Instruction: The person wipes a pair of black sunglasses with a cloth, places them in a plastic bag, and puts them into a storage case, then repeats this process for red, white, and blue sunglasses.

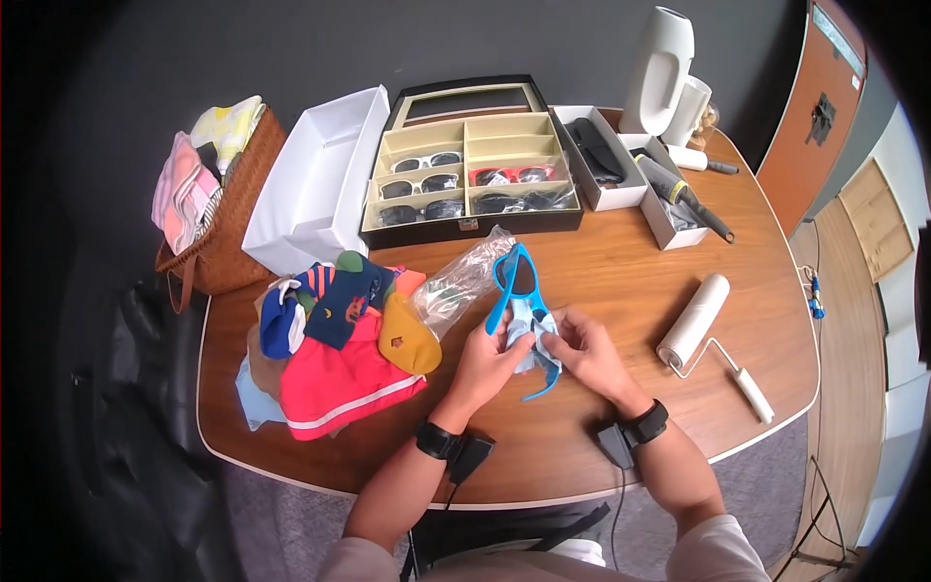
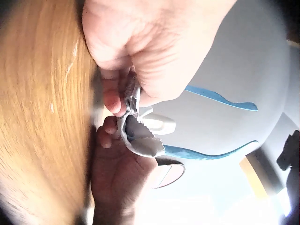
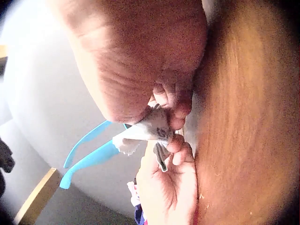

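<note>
Blue-framed sunglasses [image 1: 498,315] with dark lenses are held between both hands above the front middle of the table, one lens facing up and away. A small pale-blue cloth [image 1: 522,315] with a zigzag edge is wrapped over part of them. My left hand [image 1: 487,363] pinches cloth and frame from the left, thumb on top. From the other side my right hand [image 1: 592,357] pinches the cloth over the glasses with thumb and fingers. In the right wrist view both blue temples [image 3: 96,154] stick out, unfolded. The cloth and fingers hide the second lens.
Behind the hands lies a clear plastic bag [image 1: 456,289]. An open display case [image 1: 472,223] holds several sunglasses. Heaped clothes and socks [image 1: 339,364] lie left, near a white box [image 1: 310,184] and wicker basket [image 1: 228,228]. A lint roller [image 1: 694,318] lies right.
</note>
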Motion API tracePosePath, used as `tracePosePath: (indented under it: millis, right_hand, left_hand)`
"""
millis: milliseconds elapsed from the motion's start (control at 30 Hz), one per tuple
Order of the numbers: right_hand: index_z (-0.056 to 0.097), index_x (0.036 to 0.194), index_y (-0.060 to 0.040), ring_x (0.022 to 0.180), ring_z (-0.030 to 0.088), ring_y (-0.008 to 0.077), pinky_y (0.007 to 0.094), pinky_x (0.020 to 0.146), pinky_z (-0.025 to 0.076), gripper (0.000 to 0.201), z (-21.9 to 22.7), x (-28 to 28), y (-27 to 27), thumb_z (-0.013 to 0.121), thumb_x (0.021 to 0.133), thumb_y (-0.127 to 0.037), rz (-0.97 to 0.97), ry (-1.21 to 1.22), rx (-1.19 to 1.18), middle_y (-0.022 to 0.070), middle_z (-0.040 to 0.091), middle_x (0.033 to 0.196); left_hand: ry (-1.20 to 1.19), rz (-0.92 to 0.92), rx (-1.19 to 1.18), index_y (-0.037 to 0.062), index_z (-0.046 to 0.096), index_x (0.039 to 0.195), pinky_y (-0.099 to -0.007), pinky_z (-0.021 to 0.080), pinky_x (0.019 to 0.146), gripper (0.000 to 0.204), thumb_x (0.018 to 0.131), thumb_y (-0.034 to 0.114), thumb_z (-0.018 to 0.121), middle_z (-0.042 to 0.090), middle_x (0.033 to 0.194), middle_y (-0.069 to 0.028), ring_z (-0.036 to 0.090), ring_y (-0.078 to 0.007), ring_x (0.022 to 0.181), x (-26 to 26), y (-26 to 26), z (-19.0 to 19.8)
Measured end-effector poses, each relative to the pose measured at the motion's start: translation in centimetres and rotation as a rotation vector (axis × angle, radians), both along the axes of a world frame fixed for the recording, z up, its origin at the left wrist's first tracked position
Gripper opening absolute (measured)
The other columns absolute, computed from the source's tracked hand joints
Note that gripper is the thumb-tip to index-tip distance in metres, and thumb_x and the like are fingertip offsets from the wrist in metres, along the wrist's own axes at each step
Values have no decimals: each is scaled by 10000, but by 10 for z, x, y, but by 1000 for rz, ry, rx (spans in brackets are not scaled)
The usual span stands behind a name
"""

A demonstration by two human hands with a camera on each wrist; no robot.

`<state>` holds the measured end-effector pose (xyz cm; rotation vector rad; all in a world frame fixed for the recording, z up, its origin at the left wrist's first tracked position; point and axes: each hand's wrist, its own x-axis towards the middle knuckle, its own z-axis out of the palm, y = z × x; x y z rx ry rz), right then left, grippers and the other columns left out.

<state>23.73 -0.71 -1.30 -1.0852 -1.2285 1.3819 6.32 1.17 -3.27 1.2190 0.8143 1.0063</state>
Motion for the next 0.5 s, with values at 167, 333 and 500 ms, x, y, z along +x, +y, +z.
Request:
tracePosePath:
  millis: [167, 333, 500]
  right_hand:
    - [595, 913, 2, 620, 468, 30, 232, 531, 401, 173, -7, 3, 1, 602, 974, -160, -30, -156, 28, -30, 543, 700]
    - [568, 785, -3, 552, 407, 38, 254, 478, 362, 304, -2, 1, -2, 599, 979, -235, -27, -266, 78, -22, 469, 581]
    - [565, 769, -6, 555, 411, 42, 254, 483, 363, 319, -2, 3, -2, 617, 970, -249, 12, -307, 64, -24, 484, 592]
  left_hand:
    - [20, -13, 120, 21, 516, 1157, -210, 495, 554, 210, 968, 86, 580, 638, 931, -21, 608, -51, 723, 0, 4, -16]
    - [121, -19, -63, 43, 556, 1099, -167, 401, 438, 189, 1003, 205, 549, 631, 818, 0, 542, -23, 555, -2, -6, 20]
    - [123, 14, -57, 49, 595, 1030, -169, 361, 389, 205, 1003, 248, 556, 599, 706, 21, 496, -14, 473, -1, -7, 26]
